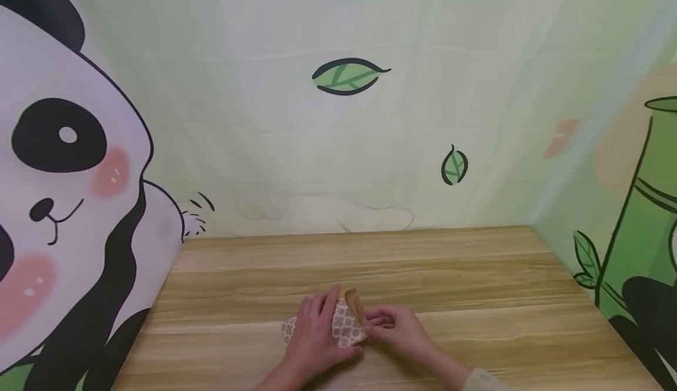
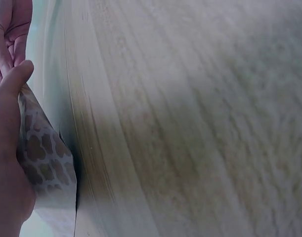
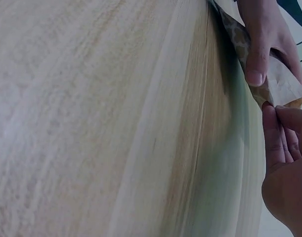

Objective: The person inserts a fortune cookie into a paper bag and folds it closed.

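A small paper bag (image 1: 349, 327) with a pale lattice pattern and a brown inner side is held low over the near middle of the table. My left hand (image 1: 315, 331) lies across it, fingers over the far side and thumb along the near edge, gripping it. At the bag's right end, my right hand (image 1: 399, 329) pinches its edge between thumb and fingertips. The left wrist view has the patterned bag (image 2: 47, 158) beside the left hand (image 2: 7, 148). In the right wrist view, the right hand's (image 3: 289, 158) thumb and finger meet at the bag's corner. The left palm hides part of the bag.
The wood-grain table (image 1: 238, 273) stretches out around the hands. Behind it hangs a pale green cloth backdrop (image 1: 254, 114) printed with leaves, a large panda (image 1: 69, 85) on the left and green bamboo (image 1: 634, 238) on the right.
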A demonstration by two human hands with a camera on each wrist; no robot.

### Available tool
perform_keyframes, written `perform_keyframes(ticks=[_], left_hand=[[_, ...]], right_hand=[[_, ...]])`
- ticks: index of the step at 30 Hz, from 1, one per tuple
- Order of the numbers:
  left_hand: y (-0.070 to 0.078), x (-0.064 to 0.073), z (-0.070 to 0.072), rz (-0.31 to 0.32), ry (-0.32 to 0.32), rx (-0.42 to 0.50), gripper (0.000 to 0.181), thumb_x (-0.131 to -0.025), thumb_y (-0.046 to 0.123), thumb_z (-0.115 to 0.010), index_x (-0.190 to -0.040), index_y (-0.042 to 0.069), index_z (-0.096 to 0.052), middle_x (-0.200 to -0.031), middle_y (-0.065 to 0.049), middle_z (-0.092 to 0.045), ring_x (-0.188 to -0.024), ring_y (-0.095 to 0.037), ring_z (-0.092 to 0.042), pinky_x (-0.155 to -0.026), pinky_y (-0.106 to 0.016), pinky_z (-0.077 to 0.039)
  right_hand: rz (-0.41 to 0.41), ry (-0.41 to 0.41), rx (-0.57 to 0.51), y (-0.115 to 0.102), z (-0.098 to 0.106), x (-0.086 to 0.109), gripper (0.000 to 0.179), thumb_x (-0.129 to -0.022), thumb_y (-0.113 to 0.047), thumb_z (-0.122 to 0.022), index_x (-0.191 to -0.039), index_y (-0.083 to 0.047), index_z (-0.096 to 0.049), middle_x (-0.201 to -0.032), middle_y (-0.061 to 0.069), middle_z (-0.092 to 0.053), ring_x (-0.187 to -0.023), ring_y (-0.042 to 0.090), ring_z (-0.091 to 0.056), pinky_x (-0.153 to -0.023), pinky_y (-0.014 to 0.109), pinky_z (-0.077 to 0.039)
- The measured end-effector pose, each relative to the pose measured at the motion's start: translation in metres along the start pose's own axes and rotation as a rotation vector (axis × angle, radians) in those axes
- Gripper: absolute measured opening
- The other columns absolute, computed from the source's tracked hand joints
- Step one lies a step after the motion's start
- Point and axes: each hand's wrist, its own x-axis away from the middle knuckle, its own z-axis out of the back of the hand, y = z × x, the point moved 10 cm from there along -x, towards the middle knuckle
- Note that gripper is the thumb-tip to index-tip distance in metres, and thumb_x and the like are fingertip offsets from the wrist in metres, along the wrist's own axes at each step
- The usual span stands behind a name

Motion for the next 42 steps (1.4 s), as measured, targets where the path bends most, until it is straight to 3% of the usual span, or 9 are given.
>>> perform_keyframes(ticks=[5,11,14,18,23,27,32,37,42], left_hand=[[-0.018,-0.001,-0.007,0.145,-0.13,0.209,0.126,-0.067,0.071,-0.091,-0.167,0.017,-0.035,-0.147,-0.019,-0.053,-0.134,-0.04,-0.052,-0.112,-0.063,-0.046],[-0.045,-0.014,0.0,0.359,-0.185,0.54,0.067,-0.103,0.053,-0.065,-0.149,0.004,-0.058,-0.133,-0.015,-0.068,-0.123,-0.034,-0.064,-0.106,-0.06,-0.052],[-0.052,-0.021,0.001,0.427,-0.233,0.586,0.051,-0.107,0.049,-0.06,-0.134,0.006,-0.071,-0.122,-0.008,-0.073,-0.114,-0.026,-0.067,-0.104,-0.054,-0.054],[-0.056,-0.025,-0.001,0.445,-0.265,0.593,0.043,-0.105,0.046,-0.066,-0.123,0.008,-0.075,-0.111,-0.004,-0.074,-0.103,-0.018,-0.066,-0.095,-0.045,-0.057],[-0.055,-0.026,-0.004,0.414,-0.218,0.689,0.03,-0.103,0.033,-0.071,-0.11,0.004,-0.077,-0.094,-0.001,-0.072,-0.089,-0.014,-0.063,-0.082,-0.031,-0.053],[-0.055,-0.026,-0.004,0.435,-0.175,0.757,0.024,-0.103,0.028,-0.073,-0.105,0.005,-0.077,-0.093,0.0,-0.07,-0.089,-0.014,-0.06,-0.079,-0.026,-0.05],[-0.053,-0.024,-0.002,0.488,-0.134,0.837,0.021,-0.1,0.022,-0.076,-0.106,0.001,-0.076,-0.096,-0.003,-0.07,-0.09,-0.015,-0.06,-0.079,-0.025,-0.05],[-0.054,-0.02,-0.002,0.596,-0.092,0.919,0.026,-0.098,0.019,-0.078,-0.114,-0.001,-0.074,-0.1,-0.004,-0.07,-0.089,-0.016,-0.06,-0.075,-0.024,-0.053],[-0.056,-0.016,0.003,0.687,0.035,0.965,0.025,-0.095,0.015,-0.079,-0.113,-0.002,-0.074,-0.099,-0.005,-0.07,-0.088,-0.016,-0.061,-0.074,-0.023,-0.053]], right_hand=[[-0.002,0.003,0.022,0.0,0.004,0.0,0.028,-0.092,0.001,-0.077,-0.118,0.012,-0.071,-0.108,0.022,-0.077,-0.094,0.014,-0.075,-0.086,0.021,-0.061],[0.034,-0.031,0.054,-0.011,0.011,-0.004,0.025,-0.093,0.001,-0.076,-0.115,0.012,-0.071,-0.105,0.022,-0.077,-0.094,0.017,-0.075,-0.086,0.021,-0.061],[0.057,-0.069,0.067,-0.018,0.013,-0.008,0.024,-0.094,0.003,-0.075,-0.115,0.014,-0.07,-0.104,0.023,-0.076,-0.093,0.017,-0.075,-0.084,0.024,-0.063],[0.068,-0.109,0.121,-0.024,0.016,-0.012,0.023,-0.095,0.003,-0.074,-0.115,0.012,-0.071,-0.103,0.021,-0.077,-0.091,0.016,-0.075,-0.083,0.025,-0.063],[0.078,-0.123,0.167,-0.027,0.022,-0.015,0.021,-0.095,0.003,-0.074,-0.115,0.009,-0.072,-0.103,0.018,-0.077,-0.092,0.017,-0.075,-0.083,0.023,-0.062],[0.084,-0.114,0.194,-0.03,0.026,-0.017,0.021,-0.095,0.002,-0.074,-0.115,0.009,-0.073,-0.104,0.018,-0.078,-0.092,0.018,-0.076,-0.083,0.022,-0.062],[0.097,-0.112,0.198,-0.033,0.031,-0.019,0.021,-0.097,0.0,-0.073,-0.116,0.008,-0.072,-0.105,0.017,-0.078,-0.091,0.017,-0.076,-0.083,0.025,-0.063],[0.099,-0.069,0.126,-0.032,0.04,-0.017,0.027,-0.1,-0.004,-0.072,-0.122,0.012,-0.069,-0.111,0.022,-0.076,-0.098,0.017,-0.075,-0.088,0.028,-0.063],[0.061,-0.009,0.01,-0.023,0.045,-0.013,0.035,-0.099,-0.007,-0.075,-0.124,0.016,-0.067,-0.116,0.028,-0.075,-0.101,0.014,-0.077,-0.089,0.029,-0.063]])
